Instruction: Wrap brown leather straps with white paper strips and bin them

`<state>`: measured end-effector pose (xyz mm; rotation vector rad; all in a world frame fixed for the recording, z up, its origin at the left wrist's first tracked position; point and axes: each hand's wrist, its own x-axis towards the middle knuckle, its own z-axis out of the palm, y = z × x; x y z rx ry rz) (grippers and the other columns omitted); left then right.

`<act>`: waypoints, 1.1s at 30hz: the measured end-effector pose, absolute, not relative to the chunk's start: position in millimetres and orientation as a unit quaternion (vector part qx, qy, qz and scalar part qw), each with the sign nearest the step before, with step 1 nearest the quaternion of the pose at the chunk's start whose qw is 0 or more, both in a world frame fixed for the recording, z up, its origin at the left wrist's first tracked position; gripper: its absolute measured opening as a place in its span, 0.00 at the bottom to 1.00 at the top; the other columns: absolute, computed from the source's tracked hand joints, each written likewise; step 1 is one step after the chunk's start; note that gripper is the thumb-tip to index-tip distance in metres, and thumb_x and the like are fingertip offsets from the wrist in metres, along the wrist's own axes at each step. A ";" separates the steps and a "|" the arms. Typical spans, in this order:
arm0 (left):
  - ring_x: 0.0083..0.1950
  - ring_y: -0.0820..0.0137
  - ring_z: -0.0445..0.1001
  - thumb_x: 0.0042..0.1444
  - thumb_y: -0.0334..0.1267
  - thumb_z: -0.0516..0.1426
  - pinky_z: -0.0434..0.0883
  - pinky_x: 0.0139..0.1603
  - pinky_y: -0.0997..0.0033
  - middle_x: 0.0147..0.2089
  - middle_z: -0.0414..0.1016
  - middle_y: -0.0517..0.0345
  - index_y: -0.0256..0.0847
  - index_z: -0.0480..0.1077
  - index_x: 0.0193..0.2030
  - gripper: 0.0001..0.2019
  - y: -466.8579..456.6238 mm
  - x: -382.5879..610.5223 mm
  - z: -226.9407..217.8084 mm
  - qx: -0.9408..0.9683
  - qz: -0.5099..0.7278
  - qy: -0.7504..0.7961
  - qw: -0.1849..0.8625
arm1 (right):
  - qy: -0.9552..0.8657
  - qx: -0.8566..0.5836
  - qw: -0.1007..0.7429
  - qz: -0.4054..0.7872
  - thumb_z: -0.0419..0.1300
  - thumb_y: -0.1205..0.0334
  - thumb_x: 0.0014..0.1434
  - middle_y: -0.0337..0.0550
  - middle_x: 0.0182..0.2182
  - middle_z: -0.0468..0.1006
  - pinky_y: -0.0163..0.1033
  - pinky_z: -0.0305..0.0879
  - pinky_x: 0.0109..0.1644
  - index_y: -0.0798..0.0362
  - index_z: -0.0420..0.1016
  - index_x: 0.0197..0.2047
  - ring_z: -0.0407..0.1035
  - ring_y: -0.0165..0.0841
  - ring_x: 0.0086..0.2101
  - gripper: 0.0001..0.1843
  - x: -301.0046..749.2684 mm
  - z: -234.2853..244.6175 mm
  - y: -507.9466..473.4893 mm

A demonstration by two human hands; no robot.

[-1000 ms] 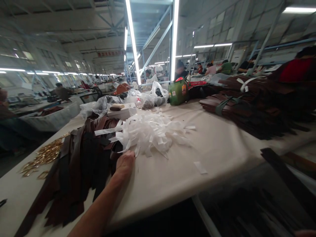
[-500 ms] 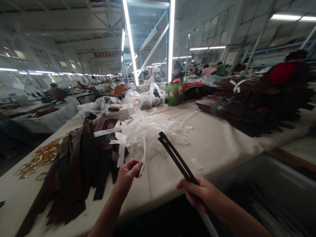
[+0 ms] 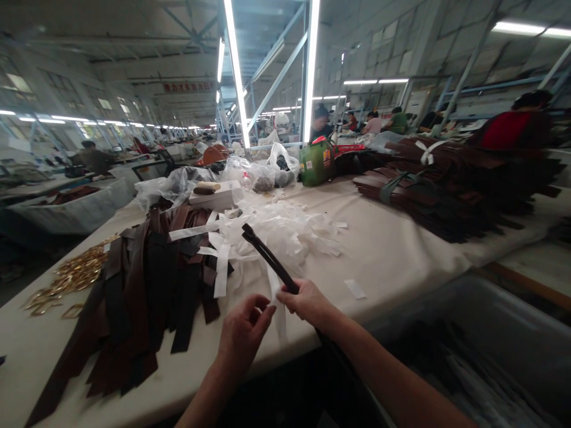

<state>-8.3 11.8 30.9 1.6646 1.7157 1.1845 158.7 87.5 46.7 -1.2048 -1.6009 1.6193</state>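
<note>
My right hand (image 3: 307, 302) is closed around a pair of dark leather straps (image 3: 267, 257) that rise up and to the left over the table. My left hand (image 3: 245, 330) is just beside it, fingers pinched on a white ribbon strip (image 3: 273, 285) that runs up across the straps. A heap of white ribbon strips (image 3: 285, 229) lies on the white table (image 3: 392, 255) behind my hands. A spread pile of brown and black leather straps (image 3: 147, 285) lies to the left of my left hand.
Gold metal buckles (image 3: 71, 279) lie at the far left. Bundled dark straps (image 3: 446, 190) are stacked at the right. A white box (image 3: 218, 195), plastic bags (image 3: 254, 175) and a green bag (image 3: 317, 161) stand at the back. A grey bin (image 3: 491, 356) sits below right. Other people work beyond.
My right hand came into view with the dark straps and moved left to meet my left hand. My left hand picked a white strip from the heap and brought it against the straps.
</note>
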 end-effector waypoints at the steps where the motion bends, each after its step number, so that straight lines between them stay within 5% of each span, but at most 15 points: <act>1: 0.28 0.68 0.73 0.57 0.48 0.61 0.65 0.30 0.71 0.29 0.77 0.57 0.42 0.76 0.40 0.13 13.4 -10.4 29.5 0.568 0.452 0.625 0.286 | -0.597 -0.449 0.285 0.601 0.63 0.58 0.53 0.28 0.15 0.64 0.28 0.48 0.17 0.54 0.69 0.31 0.52 0.21 0.15 0.09 160.8 47.7 87.2; 5: 0.35 0.64 0.78 0.50 0.54 0.66 0.69 0.32 0.72 0.41 0.81 0.47 0.37 0.78 0.46 0.24 22.2 -9.1 21.7 0.465 0.455 0.545 0.529 | -0.608 -0.437 0.302 0.590 0.63 0.56 0.54 0.28 0.15 0.64 0.29 0.48 0.17 0.54 0.69 0.31 0.52 0.21 0.15 0.10 168.5 49.5 86.8; 11: 0.27 0.74 0.74 0.41 0.49 0.72 0.68 0.28 0.79 0.30 0.79 0.51 0.33 0.79 0.34 0.21 31.8 18.5 10.7 0.318 0.476 0.457 0.681 | -0.621 -0.418 0.308 0.587 0.59 0.45 0.60 0.30 0.17 0.67 0.30 0.49 0.17 0.54 0.68 0.35 0.55 0.22 0.14 0.18 178.6 49.8 85.2; 14: 0.26 0.74 0.75 0.34 0.46 0.75 0.71 0.27 0.79 0.29 0.78 0.56 0.35 0.76 0.33 0.23 35.7 26.3 13.6 0.214 0.534 0.440 0.690 | -0.621 -0.427 0.312 0.579 0.51 0.37 0.64 0.32 0.20 0.70 0.30 0.50 0.17 0.54 0.69 0.42 0.56 0.22 0.14 0.26 197.2 52.9 72.8; 21: 0.27 0.75 0.78 0.53 0.39 0.68 0.74 0.25 0.82 0.31 0.77 0.58 0.37 0.71 0.36 0.12 50.6 29.0 27.6 0.116 0.617 0.444 0.640 | -0.580 -0.463 0.236 0.627 0.49 0.26 0.59 0.34 0.17 0.68 0.29 0.49 0.16 0.54 0.68 0.33 0.56 0.22 0.13 0.35 258.5 44.0 17.1; 33: 0.28 0.73 0.80 0.57 0.38 0.67 0.76 0.25 0.81 0.34 0.80 0.56 0.36 0.72 0.39 0.10 55.8 34.8 31.5 0.096 0.629 0.444 0.631 | -0.543 -0.485 0.183 0.660 0.47 0.21 0.54 0.32 0.14 0.63 0.28 0.45 0.15 0.54 0.69 0.32 0.49 0.21 0.12 0.40 269.4 15.1 -18.3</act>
